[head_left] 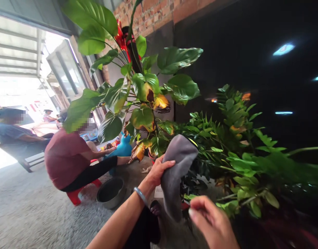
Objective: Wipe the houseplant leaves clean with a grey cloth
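My left hand (156,172), with a pale bangle (141,195) at the wrist, grips a grey cloth (172,173) between thumb and fingers. The soft fabric hangs down in a long, narrow shape, and a small yellow-green edge shows at its upper right. My right hand (213,221) is at the lower right, apart from the cloth. Its fingers are curled, with the thumb and index fingertips close together. It is slightly blurred, and whatever may be between those tips cannot be made out.
A large potted plant (144,86) with yellowing leaves stands ahead; leafy plants (242,162) fill the right before a dark glossy panel (252,52). A dark basin (110,193) sits on the floor. A person in a maroon shirt (66,155) sits on a red stool (74,197); another sits farther left.
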`<state>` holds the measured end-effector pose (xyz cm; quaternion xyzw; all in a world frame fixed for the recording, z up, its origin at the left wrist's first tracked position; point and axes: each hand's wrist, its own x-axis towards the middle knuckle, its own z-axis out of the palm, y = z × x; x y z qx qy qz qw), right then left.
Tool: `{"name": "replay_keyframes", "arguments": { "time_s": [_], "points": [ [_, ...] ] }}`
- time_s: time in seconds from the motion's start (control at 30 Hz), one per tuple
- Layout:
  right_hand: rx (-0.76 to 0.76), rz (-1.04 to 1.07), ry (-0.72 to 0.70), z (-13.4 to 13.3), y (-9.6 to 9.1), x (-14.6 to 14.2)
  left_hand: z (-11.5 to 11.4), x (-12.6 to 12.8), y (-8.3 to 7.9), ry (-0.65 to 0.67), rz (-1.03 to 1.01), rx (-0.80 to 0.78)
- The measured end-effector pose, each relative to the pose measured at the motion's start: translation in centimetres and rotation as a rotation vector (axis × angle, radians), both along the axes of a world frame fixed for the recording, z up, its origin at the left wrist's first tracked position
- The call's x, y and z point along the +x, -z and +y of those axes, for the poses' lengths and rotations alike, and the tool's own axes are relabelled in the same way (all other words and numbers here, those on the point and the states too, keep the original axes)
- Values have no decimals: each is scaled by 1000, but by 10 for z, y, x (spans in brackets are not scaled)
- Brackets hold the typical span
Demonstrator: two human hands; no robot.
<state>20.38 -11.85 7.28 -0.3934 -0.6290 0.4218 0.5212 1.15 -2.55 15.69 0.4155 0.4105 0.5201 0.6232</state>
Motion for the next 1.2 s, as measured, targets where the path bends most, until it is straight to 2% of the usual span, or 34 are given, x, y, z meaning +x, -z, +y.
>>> {"name": "replay_keyframes", "arguments": {
  "time_s": [0.07, 0.13, 0.17, 0.23, 0.3, 0.37, 0.43, 0.5, 0.57, 0.63, 0.7, 0.77, 0.8, 0.83, 0.9, 0.97, 1.03, 1.1, 1.2],
  "points": [
    [-299, 154, 331, 32, 2, -5, 1, -1, 2, -25, -2, 0],
    [-401, 266, 552, 62, 6, 1, -4, -1, 13, -17, 27, -40],
    [-430, 280, 571, 74, 8, 6, -8, -2, 20, -7, 43, -66],
    [-460, 314, 517, 91, 11, 18, -15, -5, 32, 17, 75, -112],
    [-479, 391, 394, 100, 13, 27, -18, -6, 35, 45, 103, -140],
    [-493, 496, 280, 101, 14, 29, -15, -4, 25, 55, 122, -134],
    [-503, 569, 200, 99, 14, 28, -6, 4, 7, 48, 115, -78],
    [-500, 595, 154, 96, 15, 26, 6, 17, -10, 25, 83, 21],
    [-482, 590, 125, 92, 17, 24, 16, 31, -17, 0, 45, 101],
    [-469, 565, 88, 89, 21, 24, 20, 43, -10, 3, 48, 85],
    [-460, 537, 54, 86, 24, 25, 16, 49, 5, 64, 124, -22],
    [-454, 513, 22, 83, 25, 27, 9, 46, 15, 147, 215, -132],
    [-453, 509, 11, 82, 26, 29, 6, 42, 15, 177, 230, -162],
    [-455, 509, 3, 81, 26, 30, 4, 38, 10, 191, 218, -164],
    [-466, 525, -1, 81, 27, 34, 7, 29, -10, 154, 127, -89],
    [-474, 564, 1, 82, 30, 35, 19, 25, -35, 42, 8, 39],
    [-467, 614, -8, 85, 33, 35, 32, 25, -49, -97, -84, 131],
    [-454, 673, 7, 88, 36, 31, 38, 30, -44, -170, -103, 122],
    [-506, 715, 81, 91, 40, 27, 28, 36, -7, -87, 63, -48]
  ]
}}
